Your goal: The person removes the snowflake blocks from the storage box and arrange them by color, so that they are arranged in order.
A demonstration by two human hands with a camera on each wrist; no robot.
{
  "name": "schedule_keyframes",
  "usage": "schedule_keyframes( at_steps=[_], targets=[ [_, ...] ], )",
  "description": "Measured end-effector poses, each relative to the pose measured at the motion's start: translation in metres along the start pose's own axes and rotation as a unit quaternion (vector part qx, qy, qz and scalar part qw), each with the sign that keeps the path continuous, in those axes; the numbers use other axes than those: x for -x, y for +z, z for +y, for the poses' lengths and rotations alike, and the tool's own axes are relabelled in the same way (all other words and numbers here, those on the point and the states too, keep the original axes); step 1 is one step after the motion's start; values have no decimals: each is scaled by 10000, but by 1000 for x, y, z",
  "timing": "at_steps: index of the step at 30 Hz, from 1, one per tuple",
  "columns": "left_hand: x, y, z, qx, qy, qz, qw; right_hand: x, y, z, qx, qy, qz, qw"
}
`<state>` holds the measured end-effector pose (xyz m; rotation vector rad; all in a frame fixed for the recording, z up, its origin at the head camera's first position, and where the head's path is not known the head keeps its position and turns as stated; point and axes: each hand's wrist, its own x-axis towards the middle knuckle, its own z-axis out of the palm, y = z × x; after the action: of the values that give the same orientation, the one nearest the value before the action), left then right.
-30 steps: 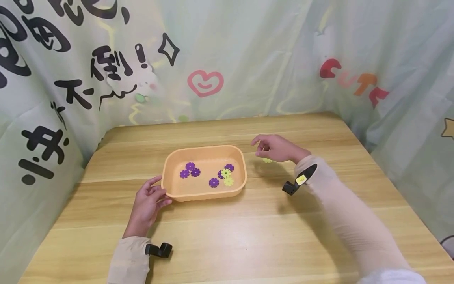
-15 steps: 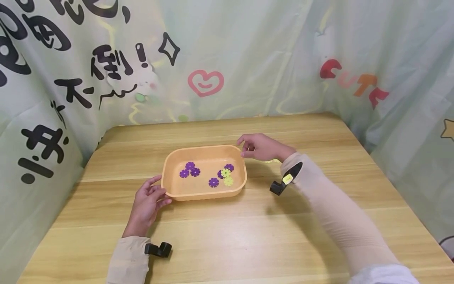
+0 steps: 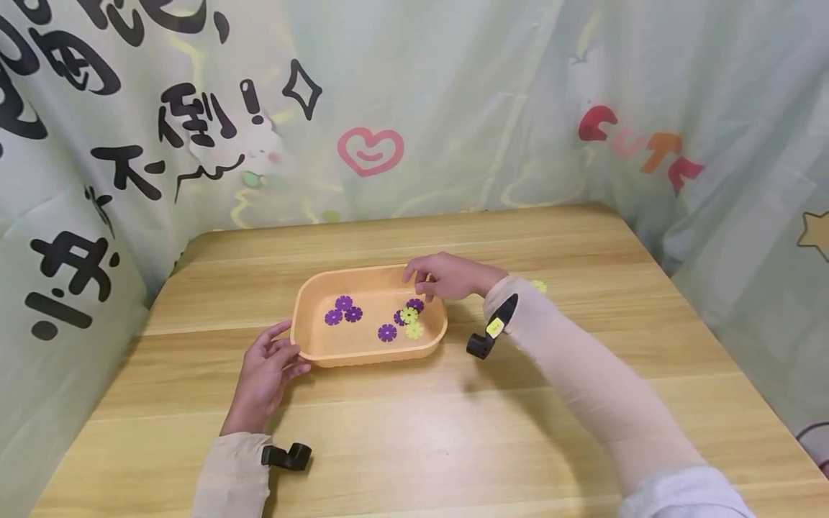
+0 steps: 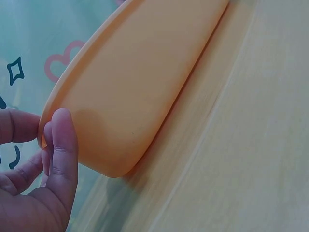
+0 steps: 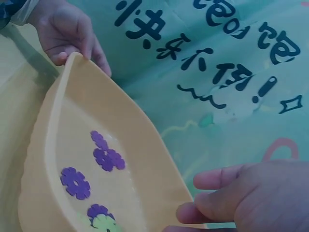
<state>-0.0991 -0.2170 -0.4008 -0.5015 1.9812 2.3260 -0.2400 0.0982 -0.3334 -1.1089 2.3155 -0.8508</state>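
An orange plastic basin (image 3: pixel 369 354) stands on the table with several purple flower-shaped discs (image 3: pixel 386 332) and a few yellow-green flower-shaped discs (image 3: pixel 414 330) in it. My left hand (image 3: pixel 264 374) holds the basin's near left corner; in the left wrist view, thumb and fingers (image 4: pixel 63 150) pinch its rim. Over the far right corner hovers my right hand (image 3: pixel 453 275), fingers bent and pointing into the basin above the discs. Whether a disc is between its fingertips I cannot tell. The right wrist view shows these fingers (image 5: pixel 217 205) beside the basin's rim, their tips partly out of frame.
A yellow-green disc (image 3: pixel 538 285) lies on the wooden table (image 3: pixel 414 432) to the right of the basin, partly behind the right sleeve (image 3: pixel 570 374). A printed curtain (image 3: pixel 466 129) hangs behind and along both sides of the table.
My right hand has moved left from the table beside the basin to over its right end. The left hand stays on the corner, and the basin and its discs keep their places.
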Motion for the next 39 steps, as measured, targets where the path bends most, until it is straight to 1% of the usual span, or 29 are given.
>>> schedule_keyframes(
  at_steps=[5, 10, 13, 17, 19, 23, 27, 29, 35, 39],
  targets=[
    [1, -2, 0, -2, 4, 65, 10000, -15, 9, -5, -240, 362, -492, 9978],
    [1, 0, 0, -9, 12, -19, 10000, -25, 18, -14, -202, 700, -938, 9929],
    [1, 2, -1, -27, -4, -36, 10000, -30, 22, -17, 4, 855, -1089, 9904],
    [1, 0, 0, -37, -19, -31, 10000, -37, 27, -20, 433, 1039, -1185, 9865],
    [1, 0, 0, -10, -14, -40, 10000, -41, 29, -20, 546, 1099, -1233, 9848],
    [2, -1, 1, 11, -17, -95, 10000, -46, 32, -21, 628, 1048, -1254, 9846],
    [2, -1, 0, 35, -58, -115, 9999, -50, 34, -21, 517, 944, -1178, 9872],
    [2, -1, 0, 73, -69, -85, 9999, -53, 36, -19, 464, 904, -1097, 9888],
    [1, 0, -1, 103, -105, -55, 9999, -61, 41, -12, 538, 668, -790, 9932],
    [0, 0, 0, 67, -118, -59, 9999, -65, 42, -10, 234, 507, -676, 9961]
  ],
)
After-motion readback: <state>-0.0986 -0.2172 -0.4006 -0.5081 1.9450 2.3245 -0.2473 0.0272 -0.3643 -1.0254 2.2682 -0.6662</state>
